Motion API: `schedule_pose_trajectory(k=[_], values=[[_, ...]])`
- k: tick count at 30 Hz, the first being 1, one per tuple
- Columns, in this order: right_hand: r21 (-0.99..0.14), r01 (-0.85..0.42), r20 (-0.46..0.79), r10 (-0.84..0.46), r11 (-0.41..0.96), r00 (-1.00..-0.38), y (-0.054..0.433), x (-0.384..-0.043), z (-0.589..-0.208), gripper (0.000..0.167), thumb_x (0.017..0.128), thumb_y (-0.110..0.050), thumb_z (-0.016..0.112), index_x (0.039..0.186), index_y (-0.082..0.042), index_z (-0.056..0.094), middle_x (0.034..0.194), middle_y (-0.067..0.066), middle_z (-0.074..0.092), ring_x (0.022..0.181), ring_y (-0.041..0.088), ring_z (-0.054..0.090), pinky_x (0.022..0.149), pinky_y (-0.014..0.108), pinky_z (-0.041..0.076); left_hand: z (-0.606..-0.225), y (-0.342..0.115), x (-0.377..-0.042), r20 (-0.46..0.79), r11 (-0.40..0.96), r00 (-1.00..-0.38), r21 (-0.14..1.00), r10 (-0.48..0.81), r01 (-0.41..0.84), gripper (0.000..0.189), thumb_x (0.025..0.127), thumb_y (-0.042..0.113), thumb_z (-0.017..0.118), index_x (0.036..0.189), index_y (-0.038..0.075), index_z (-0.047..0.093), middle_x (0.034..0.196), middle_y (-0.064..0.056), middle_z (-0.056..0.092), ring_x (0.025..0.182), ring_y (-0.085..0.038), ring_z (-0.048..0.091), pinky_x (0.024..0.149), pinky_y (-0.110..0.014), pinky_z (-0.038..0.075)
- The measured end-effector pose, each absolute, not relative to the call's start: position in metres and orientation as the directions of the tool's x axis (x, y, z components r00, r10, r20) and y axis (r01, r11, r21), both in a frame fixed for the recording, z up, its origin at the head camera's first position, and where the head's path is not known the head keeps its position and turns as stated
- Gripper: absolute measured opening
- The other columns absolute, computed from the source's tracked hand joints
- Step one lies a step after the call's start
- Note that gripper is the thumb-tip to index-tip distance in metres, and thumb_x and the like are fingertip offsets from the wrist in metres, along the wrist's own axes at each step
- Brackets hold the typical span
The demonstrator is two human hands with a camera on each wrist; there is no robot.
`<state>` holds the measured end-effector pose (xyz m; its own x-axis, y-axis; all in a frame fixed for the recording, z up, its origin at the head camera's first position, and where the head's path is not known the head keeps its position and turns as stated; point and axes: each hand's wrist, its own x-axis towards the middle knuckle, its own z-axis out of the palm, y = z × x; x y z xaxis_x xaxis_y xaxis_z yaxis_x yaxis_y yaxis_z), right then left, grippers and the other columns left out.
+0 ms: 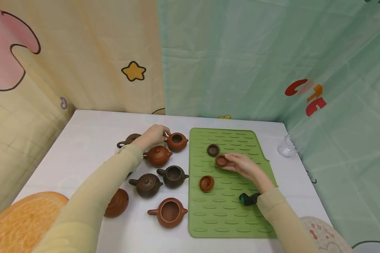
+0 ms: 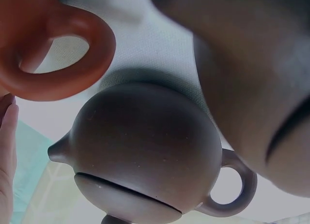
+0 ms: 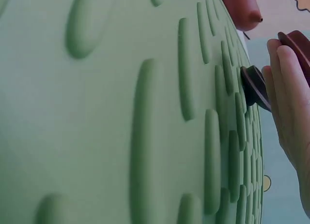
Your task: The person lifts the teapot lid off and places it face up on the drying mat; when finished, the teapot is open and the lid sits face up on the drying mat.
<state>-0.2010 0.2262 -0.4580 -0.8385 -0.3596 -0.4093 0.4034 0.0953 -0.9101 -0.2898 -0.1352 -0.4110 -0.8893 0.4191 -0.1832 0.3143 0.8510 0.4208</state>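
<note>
Left hand point(image 1: 153, 135) grips the open red-clay teapot point(image 1: 177, 141) by its handle, at ten o'clock of the green mat point(image 1: 228, 211). Right hand point(image 1: 245, 167) pinches a brown lid point(image 1: 221, 161) mid-mat; best kept level and set down gently.

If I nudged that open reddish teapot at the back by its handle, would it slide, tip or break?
The open reddish teapot looks like hard unglazed clay, so probably rigid and chippable if knocked against its neighbour, the lidded reddish teapot. Squat and round-bellied, it seems unlikely to tip; on the smooth white table it would likelier slide. The left hand at its handle suggests easy lifting.
</note>
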Motion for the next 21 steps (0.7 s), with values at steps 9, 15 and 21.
schedule_pose_trajectory(k=[9, 15, 21], values=[[-0.909, 0.319, -0.393, -0.299, 0.268, -0.870, 0.227, -0.194, -0.465, 0.051, 0.104, -0.018, 0.050, 0.143, 0.012, 0.039, 0.143, 0.033, 0.042, 0.105, 0.012, 0.065, 0.097, 0.032, 0.053, -0.413, -0.135, -0.291, -0.187, 0.851, -0.892, 0.428, 0.412, 0.304, 0.020, 0.092, 0.003, 0.066, 0.111, 0.003, 0.070, 0.104, -0.016, 0.073, 0.102, -0.031, 0.065, 0.093, -0.043, 0.050], [-0.856, 0.267, -0.366, -0.154, 0.443, -0.918, 0.221, -0.190, -0.463, 0.044, 0.099, -0.021, 0.060, 0.132, 0.007, 0.056, 0.131, 0.028, 0.058, 0.102, 0.023, 0.068, 0.087, 0.033, 0.057, -0.415, -0.137, -0.292, -0.200, 0.858, -0.894, 0.425, 0.401, 0.289, 0.021, 0.092, 0.003, 0.065, 0.113, 0.005, 0.070, 0.103, -0.015, 0.072, 0.102, -0.030, 0.064, 0.094, -0.043, 0.050], [-0.829, 0.257, -0.354, -0.110, 0.496, -0.929, 0.218, -0.189, -0.465, 0.040, 0.098, -0.021, 0.063, 0.126, 0.006, 0.060, 0.122, 0.026, 0.064, 0.096, 0.021, 0.069, 0.083, 0.032, 0.058, -0.414, -0.136, -0.293, -0.223, 0.857, -0.886, 0.430, 0.407, 0.285, 0.023, 0.093, 0.003, 0.064, 0.116, 0.005, 0.069, 0.106, -0.016, 0.071, 0.104, -0.031, 0.064, 0.096, -0.043, 0.050]])
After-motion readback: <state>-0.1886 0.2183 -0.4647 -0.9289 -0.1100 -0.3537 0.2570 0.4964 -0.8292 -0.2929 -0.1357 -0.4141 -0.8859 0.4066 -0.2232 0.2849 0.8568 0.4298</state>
